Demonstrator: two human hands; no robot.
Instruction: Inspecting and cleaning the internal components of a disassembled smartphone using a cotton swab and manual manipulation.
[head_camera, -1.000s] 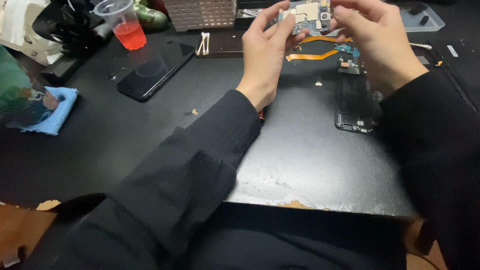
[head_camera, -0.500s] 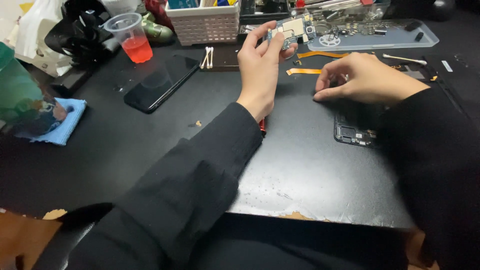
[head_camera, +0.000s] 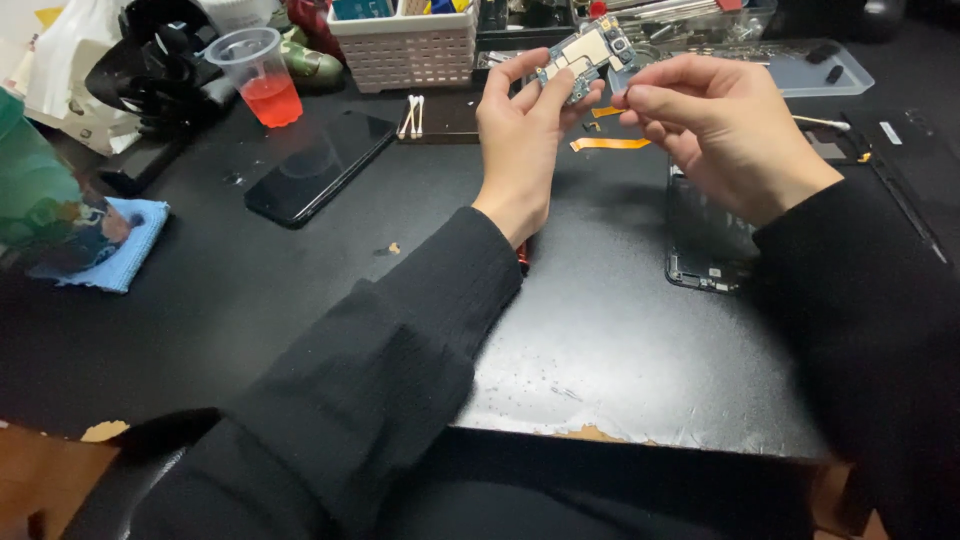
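both arms are covered in long black sleeves of a soft, slightly ribbed knit. the left sleeve (head_camera: 400, 350) bunches into loose folds along the forearm and narrows to a close cuff at the wrist. the right sleeve (head_camera: 860, 300) is the same dark fabric, plain and without print. the left hand (head_camera: 520, 130) and right hand (head_camera: 720, 125) are bare, with no gloves, rings or watch in sight, and the nails are short.
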